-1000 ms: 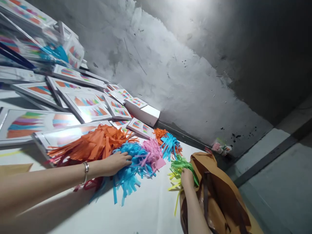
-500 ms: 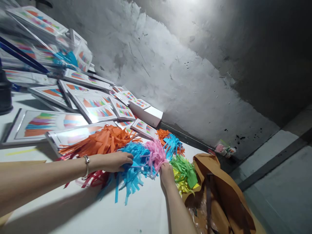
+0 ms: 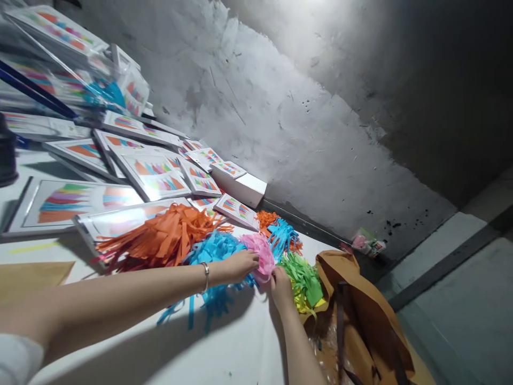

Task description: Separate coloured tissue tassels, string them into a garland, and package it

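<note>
Left hand (image 3: pixel 240 266) is touching the pink fringed paper bundle (image 3: pixel 265 251), grip unclear; right hand (image 3: pixel 282 287) is pinching its right edge.

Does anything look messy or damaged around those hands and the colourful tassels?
Yes, mildly. The printed packages lie at mismatched angles, some overlapping, instead of squarely stacked. The wall looks patchy and scuffed, with dark specks at right. The pink tassels, at the left hand and right hand, show no obvious damage.

Left grip (image 3: pixel 241 266) and right grip (image 3: pixel 282 289) at pink fringe (image 3: pixel 265 254), beside green fringe (image 3: pixel 303 279).
</note>
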A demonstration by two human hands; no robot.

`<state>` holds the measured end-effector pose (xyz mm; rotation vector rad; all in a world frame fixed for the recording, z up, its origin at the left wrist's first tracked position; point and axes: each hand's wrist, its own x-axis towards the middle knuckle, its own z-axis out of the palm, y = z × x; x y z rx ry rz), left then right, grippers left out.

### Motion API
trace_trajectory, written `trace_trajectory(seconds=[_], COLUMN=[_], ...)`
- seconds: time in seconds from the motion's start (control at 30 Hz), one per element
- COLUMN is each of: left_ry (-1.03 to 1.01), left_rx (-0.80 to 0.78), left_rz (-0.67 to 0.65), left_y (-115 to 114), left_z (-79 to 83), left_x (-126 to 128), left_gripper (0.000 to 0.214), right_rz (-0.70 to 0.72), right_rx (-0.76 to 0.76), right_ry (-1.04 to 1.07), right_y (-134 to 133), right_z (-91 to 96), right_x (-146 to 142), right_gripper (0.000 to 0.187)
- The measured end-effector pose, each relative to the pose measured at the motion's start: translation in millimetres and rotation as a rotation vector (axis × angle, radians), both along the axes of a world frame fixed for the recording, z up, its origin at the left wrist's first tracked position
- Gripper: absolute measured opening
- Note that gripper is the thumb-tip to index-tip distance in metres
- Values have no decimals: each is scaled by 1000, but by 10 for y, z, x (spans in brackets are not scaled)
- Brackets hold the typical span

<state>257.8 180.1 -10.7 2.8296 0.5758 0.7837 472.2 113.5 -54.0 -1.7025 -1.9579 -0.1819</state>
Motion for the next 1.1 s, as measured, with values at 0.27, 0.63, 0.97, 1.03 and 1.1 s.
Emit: trace_trajectory(seconds=[0.27, 0.63, 0.97, 1.03, 1.1], left_ry=[-315, -758, -665, -634, -600], left_rx=[-464, -976, -926, -921, -925], left_rz=[74, -71, -57, -21, 1], left_y=[139, -852, -1466, -1507, -1551], left_z=[298, 1028, 503, 448, 426], left_x=[389, -283, -673, -695, -713], left_gripper=[24, 54, 56, 51, 48], right_rz=[-60, 15, 14, -1, -1], right_rx=[393, 543, 261, 198, 125], right_ry=[183, 105, 516, 588, 668], right_y=[-275, -1043, -1572, -1625, -1653], right_z=[432, 1210, 946, 878, 817], right_x=[-50, -1100, -1418, -1445, -1449], right_gripper=[28, 25, 18, 16, 18])
